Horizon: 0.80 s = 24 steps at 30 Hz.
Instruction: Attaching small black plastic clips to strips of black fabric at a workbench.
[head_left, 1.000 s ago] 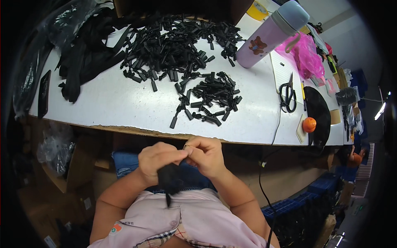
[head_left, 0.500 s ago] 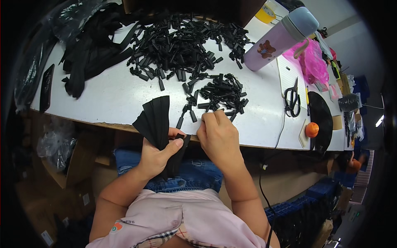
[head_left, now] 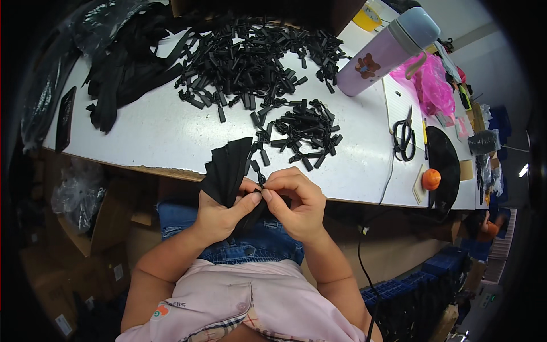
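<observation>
My left hand (head_left: 223, 215) is closed on a fanned bunch of black zipper strips (head_left: 229, 168), their loose ends hanging down over my lap. Thumb and forefinger pinch one strip's end. Against that end, my right hand (head_left: 299, 202) pinches a black zipper pull (head_left: 260, 178), whose tab points up toward the table edge. The fingertips of both hands meet and hide where pull and strip touch. Just beyond the hands lies a small heap of black zipper pulls (head_left: 307, 128), with a larger pile of zipper pulls (head_left: 239, 62) behind it.
More black strips (head_left: 122, 74) lie at the far left beside a dark phone (head_left: 65, 119). A lilac bottle (head_left: 376, 60) stands at the back right. Black-handled scissors (head_left: 404, 139), an orange fruit (head_left: 431, 179) and a yellow tape roll (head_left: 366, 19) are on the white table (head_left: 154, 145).
My right hand has come from the small heap back to my left hand, now with a zipper pull pinched. The left hand and its strips have shifted slightly right.
</observation>
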{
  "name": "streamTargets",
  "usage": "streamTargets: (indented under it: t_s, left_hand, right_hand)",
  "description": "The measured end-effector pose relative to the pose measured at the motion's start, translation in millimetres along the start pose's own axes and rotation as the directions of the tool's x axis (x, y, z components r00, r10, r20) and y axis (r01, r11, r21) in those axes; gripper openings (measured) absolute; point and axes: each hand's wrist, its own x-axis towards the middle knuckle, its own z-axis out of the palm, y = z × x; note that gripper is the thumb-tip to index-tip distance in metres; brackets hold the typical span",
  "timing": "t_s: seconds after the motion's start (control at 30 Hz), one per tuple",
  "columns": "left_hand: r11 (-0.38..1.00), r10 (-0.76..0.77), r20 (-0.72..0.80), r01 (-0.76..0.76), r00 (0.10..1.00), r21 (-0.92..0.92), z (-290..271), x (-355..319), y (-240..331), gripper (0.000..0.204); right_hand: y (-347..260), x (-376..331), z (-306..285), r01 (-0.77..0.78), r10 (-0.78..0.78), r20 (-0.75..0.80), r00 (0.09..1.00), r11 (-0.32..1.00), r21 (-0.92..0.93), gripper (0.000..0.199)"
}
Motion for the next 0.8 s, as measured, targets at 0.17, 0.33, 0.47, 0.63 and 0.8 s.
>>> streamTargets:
  t_s: [0.17, 0.33, 0.47, 0.63, 0.8]
  left_hand:
    - [0.998, -0.014, -0.035, 0.015, 0.999, 0.057, -1.7, -2.9, -2.6, 0.01]
    - [0.992, 0.081, -0.083, -0.088, 0.993, -0.086, 5.5, -1.8, -2.5, 0.017]
    - [0.988, 0.154, -0.038, -0.154, 0.987, 0.023, 4.9, -0.2, -1.7, 0.021]
    - [1.0, -0.026, -0.013, 0.026, 1.0, -0.016, -4.8, -3.9, 4.9, 0.018]
    - [1.0, -0.007, 0.064, 0.008, 0.998, -0.022, -3.9, -2.3, 6.8, 0.016]
  right_hand:
    - [0.0, 3.0, -6.2, 0.211, -0.185, 0.13, 0.974, 0.951, -0.228, 0.013]
    - [3.1, -6.0, 9.2, 0.053, -0.055, -0.035, 0.998, 0.997, -0.05, 0.01]
    - [2.2, -11.0, 15.9, -0.175, 0.207, -0.088, 0.974, 0.945, 0.278, 0.01]
    - [5.1, -6.0, 8.6, -0.312, 0.319, 0.069, 0.945, 0.819, 0.482, 0.008]
    - [3.9, -5.8, 1.0, -0.512, 0.457, 0.266, 0.849, 0.584, 0.63, 0.006]
